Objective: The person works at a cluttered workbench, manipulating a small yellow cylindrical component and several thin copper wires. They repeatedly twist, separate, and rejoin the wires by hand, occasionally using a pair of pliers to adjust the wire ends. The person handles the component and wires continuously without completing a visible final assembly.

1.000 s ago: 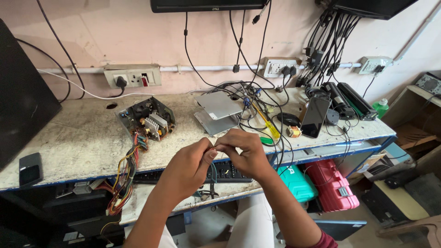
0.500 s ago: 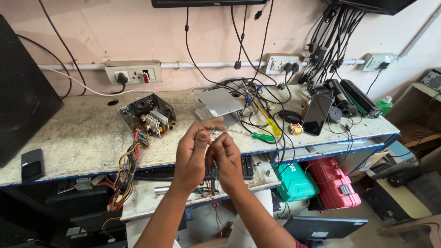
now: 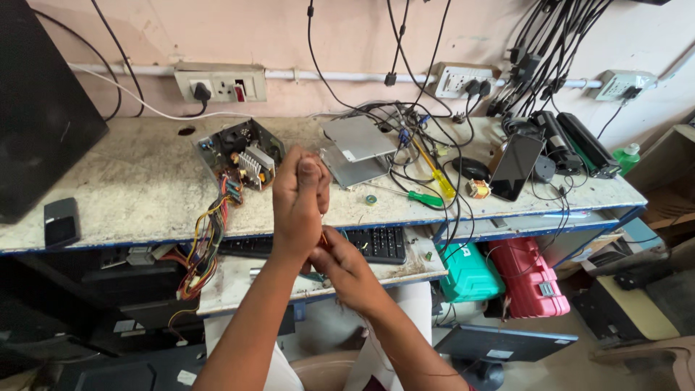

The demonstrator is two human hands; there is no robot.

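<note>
My left hand (image 3: 299,199) is raised in front of the workbench (image 3: 130,185), curled shut with thumb on top, pinching what looks like a thin wire. My right hand (image 3: 342,266) is just below it, fingers closed on the lower end, where a small red-orange bit (image 3: 323,241) shows. The wire itself is too thin to see clearly. Behind my hands lies an open power supply unit (image 3: 239,156) with a bundle of coloured wires (image 3: 203,246) hanging off the bench edge. A black keyboard (image 3: 378,243) sits on the lower shelf beside my right hand.
Grey metal cover plates (image 3: 358,148), a yellow screwdriver (image 3: 434,174), a green screwdriver (image 3: 423,197) and a leaning phone (image 3: 515,166) lie among tangled cables. A black monitor (image 3: 36,108) and a small phone (image 3: 61,221) are at the left. Green (image 3: 470,271) and red (image 3: 525,279) cases stand below.
My hands were pinched together at one height. Now the left has risen and the right has dropped below it, and the view has shifted.
</note>
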